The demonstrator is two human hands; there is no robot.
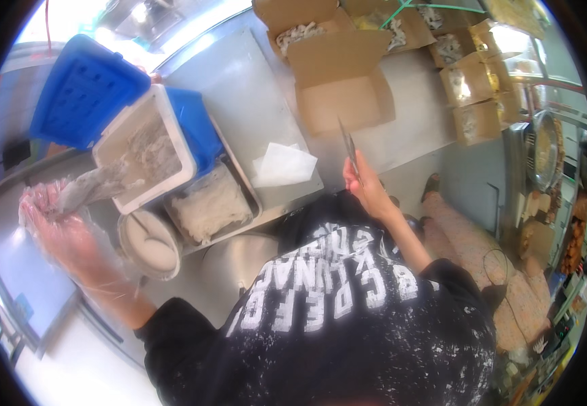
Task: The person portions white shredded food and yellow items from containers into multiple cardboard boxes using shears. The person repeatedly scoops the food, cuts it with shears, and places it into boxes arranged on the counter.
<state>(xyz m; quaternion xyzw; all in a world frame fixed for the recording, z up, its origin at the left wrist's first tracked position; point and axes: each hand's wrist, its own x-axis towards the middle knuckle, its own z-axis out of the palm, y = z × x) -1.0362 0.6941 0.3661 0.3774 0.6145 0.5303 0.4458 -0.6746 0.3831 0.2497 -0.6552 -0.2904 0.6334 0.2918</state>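
Observation:
My left hand (pixel 65 233), in a clear plastic glove, grips a long, limp piece of greyish food (pixel 95 187). The piece reaches over the near left rim of a white plastic tub (pixel 188 165), where more grey food (pixel 154 147) lies. My right hand (pixel 367 188) is bare and holds a pointed metal tool (pixel 350 144) that looks like scissors, tip upward. Beyond it stands an open cardboard box (pixel 341 101) with a bare bottom. Close to my left forearm is a round container of white powder or paste (pixel 154 251), with a handle in it.
A metal tray (pixel 250 203) holds pale food (pixel 217 203). White paper sheets (pixel 285 165) lie on the metal counter (pixel 227 81). A blue lid (pixel 90 91) leans behind the tub. Several filled cardboard boxes (pixel 468 83) stand at the far right. A person's patterned clothing (pixel 476 243) shows at right.

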